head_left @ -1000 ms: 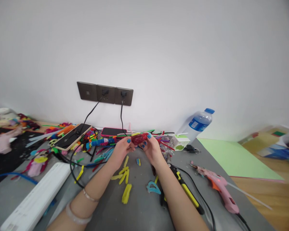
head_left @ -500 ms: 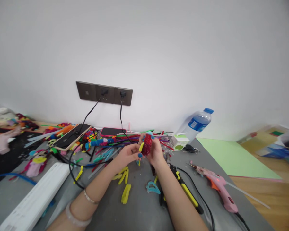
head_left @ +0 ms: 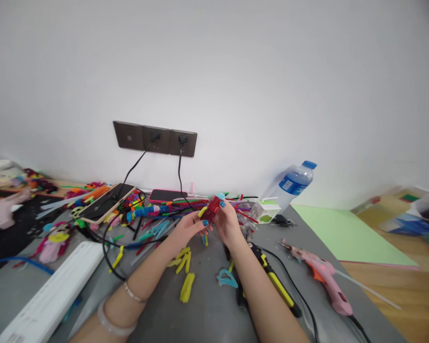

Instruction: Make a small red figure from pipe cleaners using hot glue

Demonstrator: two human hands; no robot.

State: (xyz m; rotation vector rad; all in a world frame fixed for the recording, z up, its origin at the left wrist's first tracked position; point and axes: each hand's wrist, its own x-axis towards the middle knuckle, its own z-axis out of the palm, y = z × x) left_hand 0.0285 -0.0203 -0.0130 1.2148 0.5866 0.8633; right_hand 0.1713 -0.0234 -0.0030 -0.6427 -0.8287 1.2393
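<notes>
Both my hands meet above the grey table (head_left: 207,309) and grip a small red glittery piece (head_left: 211,209) with a yellow bit at its lower left end. My left hand (head_left: 188,227) pinches it from below and the left. From the right, my right hand (head_left: 229,221) closes round it, a blue-nailed finger on its top. The piece is tilted, upper end to the right. Under my hands lie several yellow pipe-cleaner loops (head_left: 186,274) and a light blue one (head_left: 227,278).
A pink glue gun (head_left: 325,278) lies at right, a yellow-black tool (head_left: 277,286) by my right forearm. A water bottle (head_left: 289,183), a small green-white box (head_left: 266,211), two phones (head_left: 107,201) on cables, a white box (head_left: 53,293) and a heap of coloured pipe cleaners (head_left: 150,212) crowd the table.
The red piece went from lying level between my fingertips to upright, and now sits tilted. My hands stayed in the same spot, fingers shifting round it.
</notes>
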